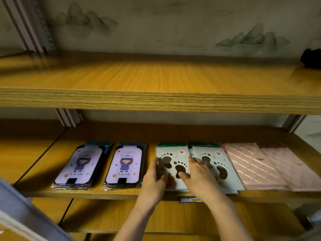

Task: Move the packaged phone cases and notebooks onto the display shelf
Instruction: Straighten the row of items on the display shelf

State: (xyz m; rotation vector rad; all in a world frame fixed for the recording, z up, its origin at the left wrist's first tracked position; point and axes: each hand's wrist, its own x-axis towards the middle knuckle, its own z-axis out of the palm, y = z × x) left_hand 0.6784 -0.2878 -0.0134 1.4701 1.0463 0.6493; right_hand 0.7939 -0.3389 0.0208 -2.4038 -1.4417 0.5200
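Two stacks of packaged phone cases with a cartoon girl on lilac lie on the lower display shelf (121,193), one at the left (80,166) and one beside it (124,166). To their right lie two pale green footprint notebooks, the left one (172,169) and the right one (213,164), then pink quilted notebooks (257,164). My left hand (154,174) holds the left edge of the left footprint notebook. My right hand (198,173) rests flat on its right side, fingers straight, overlapping the second one.
A wide wooden upper shelf (156,100) juts out above the lower one. A dark object (311,58) sits at its far right. Metal uprights (29,26) stand at the back left. A grey-blue edge (26,211) crosses the lower left corner. A label (191,200) sticks on the shelf front.
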